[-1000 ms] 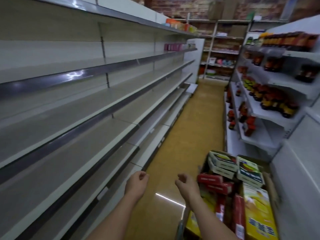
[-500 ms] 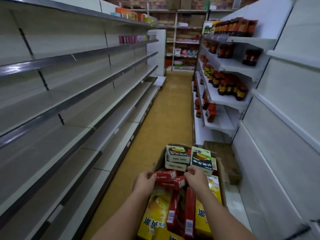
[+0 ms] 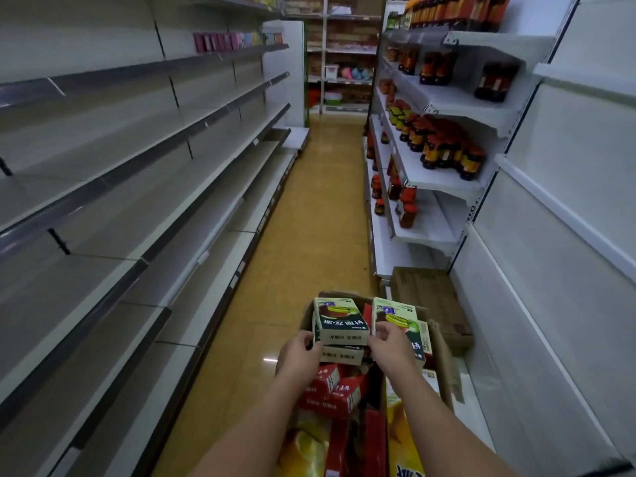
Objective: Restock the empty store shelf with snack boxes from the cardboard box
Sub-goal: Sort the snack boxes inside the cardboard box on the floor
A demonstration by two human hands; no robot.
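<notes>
Shop aisle — stocked shelves (image 3: 444, 108)

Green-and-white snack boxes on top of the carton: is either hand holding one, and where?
The left hand grips the near-left corner of the left green-and-white snack box. The right hand pinches the near edge of the right green-and-white snack box.

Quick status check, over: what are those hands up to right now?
Left hand and right hand grip the stacked green snack boxes in the cardboard box. Left shelves bare. Nothing in the way.
</notes>
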